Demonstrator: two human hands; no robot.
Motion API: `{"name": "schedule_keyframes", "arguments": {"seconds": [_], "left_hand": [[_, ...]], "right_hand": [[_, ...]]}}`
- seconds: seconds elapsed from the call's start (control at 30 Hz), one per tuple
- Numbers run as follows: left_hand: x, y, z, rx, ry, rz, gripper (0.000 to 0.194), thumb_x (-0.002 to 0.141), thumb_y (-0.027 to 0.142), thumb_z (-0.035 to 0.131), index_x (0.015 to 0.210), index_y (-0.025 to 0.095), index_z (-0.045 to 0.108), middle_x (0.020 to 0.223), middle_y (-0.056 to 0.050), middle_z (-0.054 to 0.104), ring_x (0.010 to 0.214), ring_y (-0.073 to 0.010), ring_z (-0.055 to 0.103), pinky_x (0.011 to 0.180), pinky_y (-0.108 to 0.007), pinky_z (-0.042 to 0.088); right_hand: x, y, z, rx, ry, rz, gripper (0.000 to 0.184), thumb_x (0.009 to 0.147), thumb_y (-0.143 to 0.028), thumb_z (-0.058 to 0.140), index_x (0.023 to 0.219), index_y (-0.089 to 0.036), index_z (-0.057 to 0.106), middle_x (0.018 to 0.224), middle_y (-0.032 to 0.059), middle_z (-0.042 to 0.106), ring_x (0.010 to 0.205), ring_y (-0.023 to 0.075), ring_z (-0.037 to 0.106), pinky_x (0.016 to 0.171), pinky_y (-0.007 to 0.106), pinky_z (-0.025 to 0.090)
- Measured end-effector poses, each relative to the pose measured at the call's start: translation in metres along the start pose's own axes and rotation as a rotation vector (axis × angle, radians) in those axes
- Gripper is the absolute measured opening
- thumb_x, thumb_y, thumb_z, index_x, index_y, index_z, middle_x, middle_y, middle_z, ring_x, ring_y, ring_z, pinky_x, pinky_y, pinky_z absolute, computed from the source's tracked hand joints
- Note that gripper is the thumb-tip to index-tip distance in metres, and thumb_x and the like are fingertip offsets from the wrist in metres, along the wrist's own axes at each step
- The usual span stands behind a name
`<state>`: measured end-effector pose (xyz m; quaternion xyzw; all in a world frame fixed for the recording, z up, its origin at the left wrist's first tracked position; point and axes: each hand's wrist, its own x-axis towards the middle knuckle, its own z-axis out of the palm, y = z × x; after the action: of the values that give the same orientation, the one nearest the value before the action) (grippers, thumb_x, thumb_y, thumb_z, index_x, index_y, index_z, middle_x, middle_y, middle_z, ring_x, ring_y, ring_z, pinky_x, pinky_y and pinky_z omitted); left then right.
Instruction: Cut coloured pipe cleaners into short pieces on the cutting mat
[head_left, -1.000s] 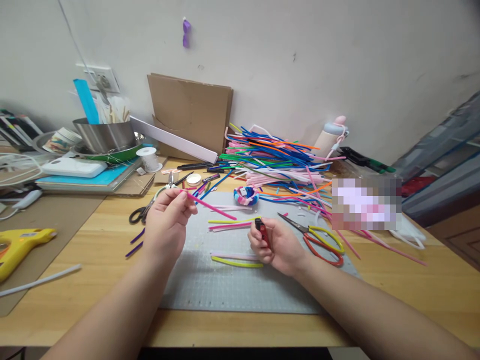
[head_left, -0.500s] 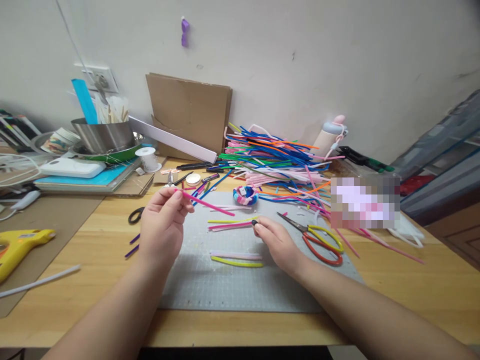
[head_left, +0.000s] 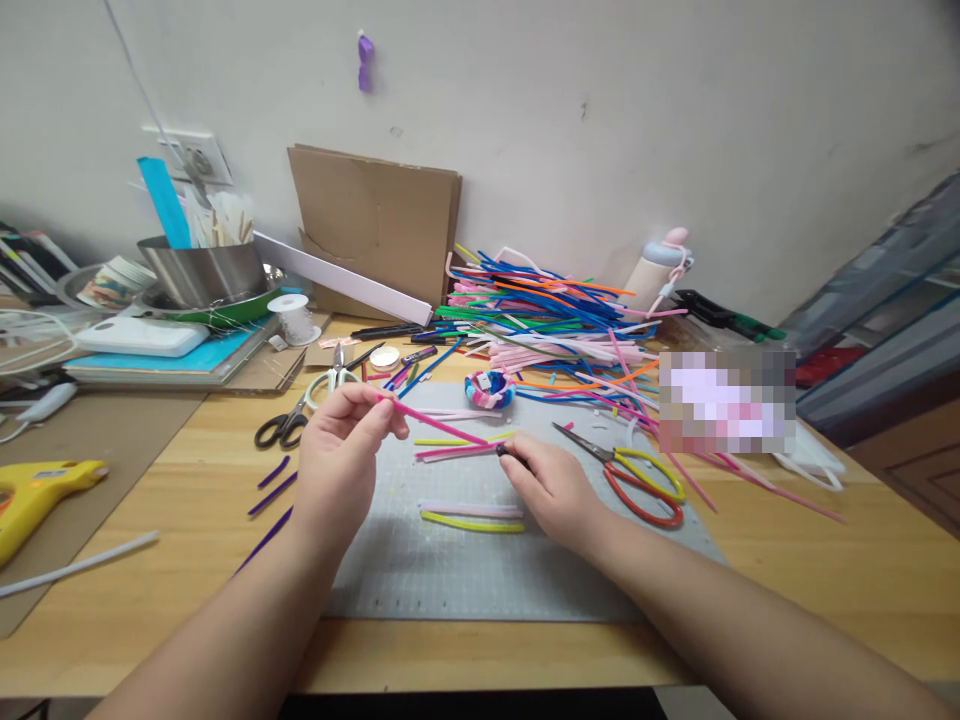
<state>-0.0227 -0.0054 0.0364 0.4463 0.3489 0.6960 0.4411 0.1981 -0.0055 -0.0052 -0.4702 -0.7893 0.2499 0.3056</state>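
My left hand (head_left: 349,430) pinches one end of a pink pipe cleaner (head_left: 435,418), which slants down to the right over the mat. Its far end reaches my right hand (head_left: 551,490), whose fingers close on a small black object (head_left: 502,450); most of it is hidden, so its kind is unclear. Beneath lie another pink pipe cleaner (head_left: 454,452) and a yellow one (head_left: 431,442). Nearer me rest a white pipe cleaner (head_left: 469,509) and a yellow-green one (head_left: 472,523). A multicoloured fuzzy ring (head_left: 489,390) sits behind my hands on the grey cutting mat (head_left: 420,585).
Scissors with red and yellow handles (head_left: 646,485) lie right of my right hand. Black-handled scissors (head_left: 281,430) and purple pipe cleaners (head_left: 271,494) are at the left. A pile of pipe cleaners (head_left: 547,310) fills the back. A yellow glue gun (head_left: 45,495) lies far left.
My left hand has moved right, bringing the pink pipe cleaner's free end to the black object in my right hand. My right hand has shifted slightly left.
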Motion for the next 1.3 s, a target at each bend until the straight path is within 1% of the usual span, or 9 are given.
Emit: {"name": "schedule_keyframes", "arguments": {"seconds": [0.33,0.5,0.63,0.7,0.83,0.97,1.1,1.2,1.3], "left_hand": [[0.001,0.001,-0.001,-0.016,0.006,-0.008,0.006,0.075,0.021,0.067,0.078,0.02,0.062,0.065,0.001,0.063,0.059,-0.0106,0.056,0.061,-0.024,0.043],[0.003,0.004,-0.001,-0.038,0.025,-0.009,0.009,0.072,0.021,0.068,0.077,0.019,0.061,0.065,0.001,0.062,0.057,-0.0104,0.055,0.059,-0.024,0.044],[0.005,0.005,-0.003,-0.039,0.04,-0.021,0.011,0.07,0.021,0.068,0.076,0.019,0.059,0.068,0.001,0.061,0.057,-0.0109,0.055,0.058,-0.025,0.045],[0.005,0.003,-0.003,-0.014,0.027,-0.076,0.011,0.07,0.021,0.067,0.074,0.018,0.057,0.068,0.001,0.062,0.056,-0.0105,0.056,0.058,-0.025,0.046],[0.006,-0.006,-0.003,0.106,-0.048,-0.309,0.015,0.067,0.021,0.069,0.071,0.017,0.056,0.064,0.001,0.063,0.056,-0.0121,0.061,0.059,-0.025,0.049],[0.004,-0.02,0.0,0.168,-0.128,-0.489,0.019,0.061,0.021,0.072,0.069,0.015,0.055,0.063,-0.001,0.065,0.059,-0.0146,0.064,0.064,-0.029,0.052],[0.003,-0.034,-0.001,0.276,-0.2,-0.601,0.017,0.061,0.022,0.07,0.067,0.016,0.055,0.063,-0.002,0.065,0.062,-0.0143,0.064,0.066,-0.028,0.051],[0.002,-0.04,-0.006,0.485,-0.283,-0.563,0.011,0.062,0.022,0.066,0.066,0.017,0.057,0.056,0.001,0.061,0.052,-0.0126,0.058,0.055,-0.024,0.044],[0.004,-0.038,-0.011,0.826,-0.366,-0.345,0.004,0.06,0.02,0.063,0.063,0.02,0.06,0.053,0.003,0.055,0.049,-0.0124,0.048,0.048,-0.023,0.034]], "right_hand": [[0.002,0.0,-0.002,-0.006,-0.021,-0.013,0.026,0.093,-0.035,0.04,0.071,-0.022,0.043,0.065,-0.0005,0.05,0.061,0.0162,0.044,0.058,0.029,0.024],[0.0,0.004,-0.003,0.06,-0.018,-0.034,0.03,0.094,-0.042,0.037,0.073,-0.022,0.043,0.066,-0.0005,0.048,0.062,0.016,0.043,0.059,0.029,0.027],[0.001,0.014,-0.001,0.239,0.094,-0.001,0.041,0.092,-0.054,0.031,0.073,-0.022,0.046,0.067,0.0003,0.047,0.062,0.0164,0.042,0.058,0.029,0.029],[0.002,0.017,0.0,0.377,0.22,0.081,0.045,0.092,-0.058,0.028,0.073,-0.022,0.048,0.068,0.0006,0.045,0.061,0.0163,0.04,0.056,0.029,0.029],[0.007,0.018,-0.003,0.586,0.39,0.201,0.047,0.089,-0.062,0.031,0.074,-0.022,0.052,0.065,0.0004,0.042,0.056,0.0154,0.035,0.051,0.029,0.026],[0.009,0.017,-0.008,0.608,0.443,0.187,0.046,0.089,-0.06,0.034,0.071,-0.022,0.052,0.062,-0.0003,0.04,0.054,0.0138,0.033,0.05,0.029,0.026],[0.009,0.018,-0.008,0.621,0.441,0.18,0.046,0.089,-0.06,0.036,0.071,-0.022,0.053,0.062,-0.0002,0.041,0.053,0.0133,0.033,0.05,0.029,0.026],[0.01,0.019,-0.008,0.634,0.434,0.194,0.045,0.088,-0.061,0.037,0.072,-0.022,0.053,0.062,-0.0003,0.041,0.054,0.0134,0.033,0.05,0.029,0.027],[0.01,0.018,-0.008,0.633,0.431,0.189,0.045,0.088,-0.06,0.037,0.071,-0.021,0.053,0.062,-0.0004,0.041,0.053,0.013,0.033,0.05,0.029,0.027]]}}
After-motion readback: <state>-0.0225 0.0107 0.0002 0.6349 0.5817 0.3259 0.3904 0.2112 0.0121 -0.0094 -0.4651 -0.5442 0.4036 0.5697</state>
